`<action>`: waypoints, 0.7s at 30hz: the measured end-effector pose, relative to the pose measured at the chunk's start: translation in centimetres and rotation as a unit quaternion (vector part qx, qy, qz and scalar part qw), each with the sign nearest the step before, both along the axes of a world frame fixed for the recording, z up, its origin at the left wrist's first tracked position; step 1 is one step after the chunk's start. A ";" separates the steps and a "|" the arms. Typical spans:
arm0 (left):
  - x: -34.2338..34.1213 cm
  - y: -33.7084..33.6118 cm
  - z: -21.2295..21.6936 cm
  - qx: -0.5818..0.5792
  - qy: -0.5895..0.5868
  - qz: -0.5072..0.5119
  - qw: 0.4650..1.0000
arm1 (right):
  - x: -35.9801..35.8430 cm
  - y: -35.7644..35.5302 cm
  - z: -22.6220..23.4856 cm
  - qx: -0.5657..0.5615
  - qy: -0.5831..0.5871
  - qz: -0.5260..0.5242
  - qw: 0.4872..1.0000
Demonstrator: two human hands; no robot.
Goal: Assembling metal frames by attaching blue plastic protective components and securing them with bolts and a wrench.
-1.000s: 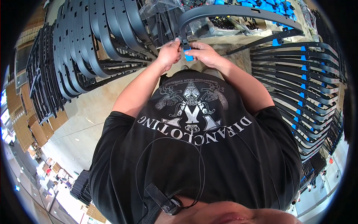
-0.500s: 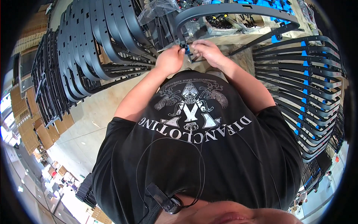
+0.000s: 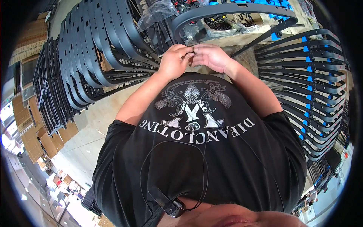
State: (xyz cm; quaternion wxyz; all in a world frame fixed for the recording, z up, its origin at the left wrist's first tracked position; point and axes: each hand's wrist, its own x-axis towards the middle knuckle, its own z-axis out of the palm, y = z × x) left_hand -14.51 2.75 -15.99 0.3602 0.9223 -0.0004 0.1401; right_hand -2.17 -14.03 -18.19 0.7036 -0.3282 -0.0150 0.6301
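Observation:
My left hand (image 3: 174, 60) and my right hand (image 3: 210, 56) meet close in front of my chest, fingertips touching around a small dark part (image 3: 191, 52) that is mostly hidden between the fingers. Just beyond the hands a long curved dark grey plastic frame (image 3: 227, 9) lies across the workbench. What exactly the fingers pinch cannot be made out.
Stacks of curved dark frames (image 3: 94, 49) stand to my left. More such frames with blue clips (image 3: 310, 75) are racked at my right. Clear plastic bags (image 3: 157, 11) and boxes of small parts (image 3: 219, 24) sit on the bench ahead. Cardboard boxes (image 3: 26, 125) line the far left.
Both hands have drawn back from the bench toward my chest and come together. The blue piece near the fingers a second ago is no longer visible.

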 end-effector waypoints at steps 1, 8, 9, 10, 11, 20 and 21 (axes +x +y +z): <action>0.0 0.0 -0.3 -0.028 -0.006 0.015 0.999 | 0.2 -0.4 -0.9 -0.015 -0.056 0.024 0.998; -0.4 0.8 -0.8 -0.031 -0.029 -0.038 0.998 | 1.1 -0.5 -1.9 -0.014 -0.046 0.092 0.995; -0.5 0.7 -0.8 -0.037 -0.036 -0.033 0.998 | 1.0 -0.3 -1.7 -0.014 -0.045 0.093 0.995; -0.5 0.6 -0.7 -0.043 -0.043 -0.028 0.998 | 0.9 -0.1 -1.4 -0.036 -0.063 0.079 0.994; -0.8 0.6 -0.6 -0.042 -0.043 -0.027 0.998 | 0.9 0.2 -1.2 -0.058 -0.080 0.065 0.993; 0.1 1.2 -2.6 0.002 0.222 0.116 0.968 | 1.6 3.3 -3.4 -0.170 -0.332 0.034 0.927; 0.3 1.2 -2.5 0.013 0.249 0.116 0.962 | 1.7 3.3 -3.4 -0.170 -0.332 0.035 0.927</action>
